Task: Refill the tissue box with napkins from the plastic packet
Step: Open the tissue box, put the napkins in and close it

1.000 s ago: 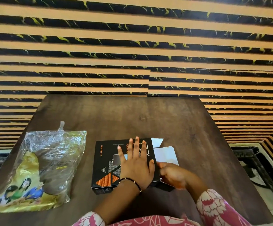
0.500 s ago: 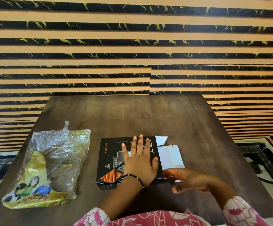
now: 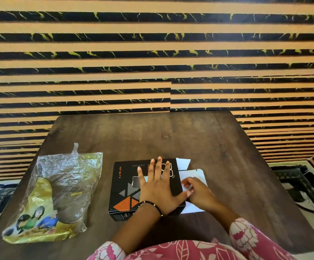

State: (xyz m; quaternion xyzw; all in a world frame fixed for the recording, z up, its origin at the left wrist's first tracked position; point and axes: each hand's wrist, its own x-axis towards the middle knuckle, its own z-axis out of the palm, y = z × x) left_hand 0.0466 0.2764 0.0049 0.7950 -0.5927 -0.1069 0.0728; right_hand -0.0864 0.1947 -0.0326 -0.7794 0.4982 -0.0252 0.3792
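Observation:
A flat black tissue box (image 3: 126,186) with orange and grey triangles lies on the brown table (image 3: 171,137), near its front edge. My left hand (image 3: 160,186) presses flat on the box's top, fingers spread. The box's right end is open, with white flaps (image 3: 199,174) folded out. My right hand (image 3: 199,192) rests on the larger flap, its fingertips pinching the flap beside the box's edge. A clear and yellow plastic packet (image 3: 58,196) lies to the left of the box, with neither hand touching it. What it holds is hard to make out.
A wall of orange and black stripes (image 3: 152,53) stands right behind the table. Patterned floor or rug (image 3: 302,184) shows beyond the table's right and left edges. Bare tabletop stretches behind the box.
My right hand moved from the table's front edge, where it lay loose, up onto the white flap at the box's open end. My left hand has stayed flat on the box.

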